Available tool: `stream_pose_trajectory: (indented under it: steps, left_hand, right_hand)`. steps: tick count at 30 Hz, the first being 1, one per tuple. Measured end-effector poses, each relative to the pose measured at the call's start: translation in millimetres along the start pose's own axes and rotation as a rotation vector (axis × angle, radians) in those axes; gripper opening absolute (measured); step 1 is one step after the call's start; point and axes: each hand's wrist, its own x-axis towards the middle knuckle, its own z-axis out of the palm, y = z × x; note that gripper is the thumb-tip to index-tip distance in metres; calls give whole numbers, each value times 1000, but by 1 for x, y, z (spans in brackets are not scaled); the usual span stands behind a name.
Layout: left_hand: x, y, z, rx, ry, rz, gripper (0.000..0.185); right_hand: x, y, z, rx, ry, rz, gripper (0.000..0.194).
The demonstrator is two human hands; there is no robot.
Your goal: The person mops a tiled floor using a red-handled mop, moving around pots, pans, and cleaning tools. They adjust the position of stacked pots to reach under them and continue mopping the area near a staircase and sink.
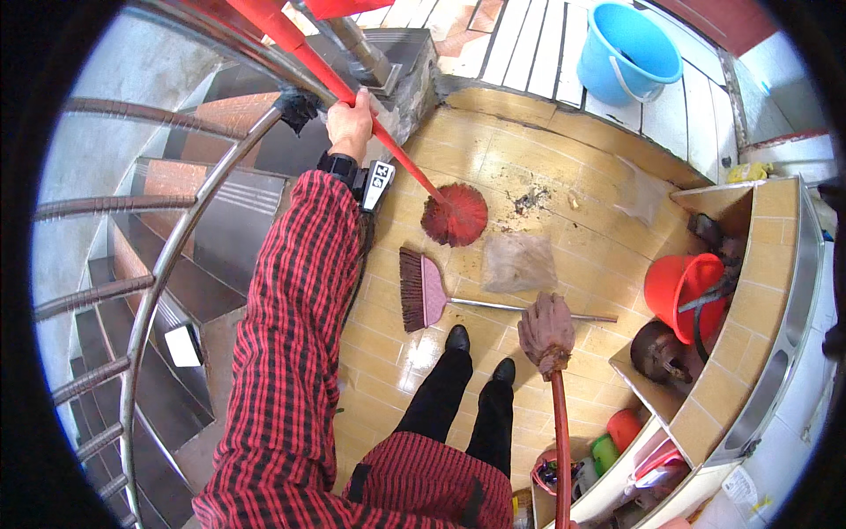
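My left hand (350,124) is closed around a long red pole (403,159). The pole slants down to a round red brush head (456,215) at the floor. Only a sliver of my right hand (574,524) shows at the bottom edge, against the reddish handle (560,449) of a mop. Its brownish-pink cloth head (547,330) points away from me and overlaps the metal stick of a broom. This broom, with a pink head (434,291) and dark bristles, lies on the tiles before my feet. Beyond it are a dusty, translucent plastic sheet (520,262) and dark debris (531,200).
Stairs (218,205) and a curved metal railing (173,254) border the left. A blue bucket (628,56) stands on the raised white tiles (515,46). At right, a tiled counter (770,264) has a red bucket (684,294) and dark pot (657,350) in its recess.
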Motion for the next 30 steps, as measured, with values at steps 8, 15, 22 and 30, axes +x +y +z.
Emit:
stream_pose_trajectory:
  steps: [8,15,22,30]
  left_hand:
    - [-5,42,33,-53,-80,90,45]
    - [6,58,49,-195,-248,159,49]
    - [-15,19,24,-116,-322,388,66]
    - [-256,-227,-10,-184,-418,-88,27]
  right_hand:
    - [-4,12,7,-125,29,37,23]
    - [20,-7,11,-294,-79,65,22]
    - [100,-63,32,-341,-162,-249,32]
    - [351,-128,74,-229,-387,-467,41]
